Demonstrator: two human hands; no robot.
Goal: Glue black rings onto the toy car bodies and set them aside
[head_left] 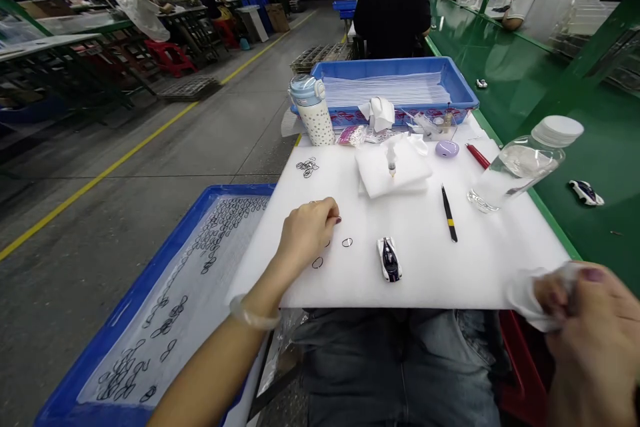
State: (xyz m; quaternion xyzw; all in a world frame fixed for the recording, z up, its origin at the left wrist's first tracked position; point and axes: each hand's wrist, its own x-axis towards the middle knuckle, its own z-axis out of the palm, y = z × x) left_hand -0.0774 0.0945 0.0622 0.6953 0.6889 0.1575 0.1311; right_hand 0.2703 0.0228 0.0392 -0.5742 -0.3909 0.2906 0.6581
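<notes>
One light fingertip touch suits the thin rings (347, 242) lying on the surface (350, 290) near the left hand (307, 227), whose grip's contents I cannot tell, while the right hand (595, 320) clutches white tissue (526, 297).

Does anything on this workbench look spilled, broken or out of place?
Nothing looks spilled or broken. The clear bottle seems to lean, perhaps just lens distortion. A crumpled white tissue sits untidily in front of the far blue tray.

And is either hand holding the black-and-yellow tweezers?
No, the tweezers lie on the white work surface, between the toy car and the clear bottle.
</notes>
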